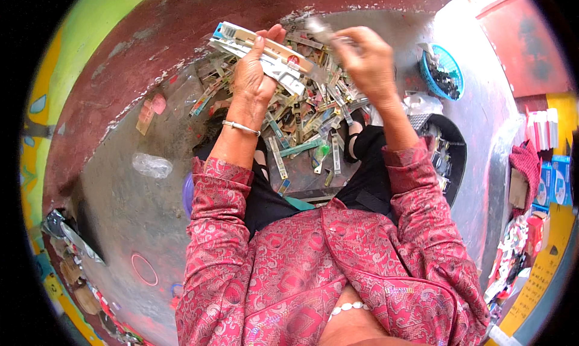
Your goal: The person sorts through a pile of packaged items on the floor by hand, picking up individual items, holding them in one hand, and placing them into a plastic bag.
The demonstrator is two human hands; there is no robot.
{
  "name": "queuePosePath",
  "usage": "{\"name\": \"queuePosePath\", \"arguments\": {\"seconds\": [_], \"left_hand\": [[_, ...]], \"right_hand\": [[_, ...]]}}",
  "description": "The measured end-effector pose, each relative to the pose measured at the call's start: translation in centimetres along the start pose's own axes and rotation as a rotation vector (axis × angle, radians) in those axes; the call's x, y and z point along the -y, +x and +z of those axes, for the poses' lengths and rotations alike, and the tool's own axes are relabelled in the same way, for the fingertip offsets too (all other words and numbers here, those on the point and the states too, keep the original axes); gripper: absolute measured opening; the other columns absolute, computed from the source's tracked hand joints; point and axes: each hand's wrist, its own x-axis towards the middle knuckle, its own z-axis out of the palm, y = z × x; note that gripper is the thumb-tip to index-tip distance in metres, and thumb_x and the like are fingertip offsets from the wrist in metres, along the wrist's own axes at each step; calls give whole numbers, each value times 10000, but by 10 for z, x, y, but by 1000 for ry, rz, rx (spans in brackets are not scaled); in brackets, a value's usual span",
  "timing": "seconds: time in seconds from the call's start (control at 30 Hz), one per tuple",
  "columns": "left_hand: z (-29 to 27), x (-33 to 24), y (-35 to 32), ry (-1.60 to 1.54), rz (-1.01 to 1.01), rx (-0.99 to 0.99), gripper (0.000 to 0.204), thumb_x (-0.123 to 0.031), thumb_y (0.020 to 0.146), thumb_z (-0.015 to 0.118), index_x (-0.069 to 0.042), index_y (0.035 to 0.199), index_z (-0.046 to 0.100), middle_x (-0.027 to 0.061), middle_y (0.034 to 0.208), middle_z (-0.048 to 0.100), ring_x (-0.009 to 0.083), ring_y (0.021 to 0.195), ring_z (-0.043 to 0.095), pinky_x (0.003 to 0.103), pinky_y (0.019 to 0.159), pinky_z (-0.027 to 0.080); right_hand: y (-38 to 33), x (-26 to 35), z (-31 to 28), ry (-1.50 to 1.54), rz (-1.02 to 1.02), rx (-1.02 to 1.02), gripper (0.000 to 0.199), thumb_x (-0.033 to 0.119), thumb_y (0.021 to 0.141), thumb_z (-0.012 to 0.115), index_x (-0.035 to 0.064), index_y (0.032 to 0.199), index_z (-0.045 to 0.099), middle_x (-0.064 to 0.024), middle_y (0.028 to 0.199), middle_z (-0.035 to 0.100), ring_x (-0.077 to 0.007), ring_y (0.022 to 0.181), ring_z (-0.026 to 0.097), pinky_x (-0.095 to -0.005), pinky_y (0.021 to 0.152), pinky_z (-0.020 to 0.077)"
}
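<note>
Sitting on the floor [120, 207], the person holds a bundle of flat packets [259, 50] in the left hand [253, 68], fingers wrapped tight round its middle, thumb on top. The right hand [365, 59] is raised just beside it, its grip pinched closed on a thin clear strip [319, 27] that is too blurred to make out further. Below both hands lies a heap of loose packets [307, 120], spread between the knees. A silver bangle [240, 127] circles the left wrist. A blue basket [443, 71] stands well apart on the right, a dark tray [449, 156] near the right elbow.
</note>
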Motion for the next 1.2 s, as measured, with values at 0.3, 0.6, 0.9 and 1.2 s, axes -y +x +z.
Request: {"name": "queuePosePath", "arguments": {"seconds": [0.3,0.6,0.9,1.2], "left_hand": [[-6,-27,4,-154,82,40,125,-169,899,423,-83,965,485,124,1066,573,266,1075,506,490,957,362],[8,7,-3,268,52,99,197,-154,904,422,-25,1039,486,144,1106,542,244,1054,504,411,927,408],[-4,-13,16,-100,66,135,163,-201,898,442,-64,970,491,130,1077,557,253,1046,518,474,931,399],[-3,-25,3,-139,29,262,165,-193,889,460,-75,995,506,89,1031,580,246,1006,535,454,922,412]], "right_hand": [[-23,-19,-1,-497,-37,522,79,126,748,540,64,762,588,-103,790,550,-262,793,576,-372,645,469],[10,25,16,269,-53,108,142,89,753,580,30,880,602,-90,845,620,-173,766,603,-271,677,467],[-39,25,29,-88,-369,764,106,109,700,558,66,795,579,-100,839,552,-279,795,577,-398,639,487],[-12,-27,-5,235,510,480,326,314,829,523,14,912,617,-76,821,631,-174,769,577,-303,726,448]]}}
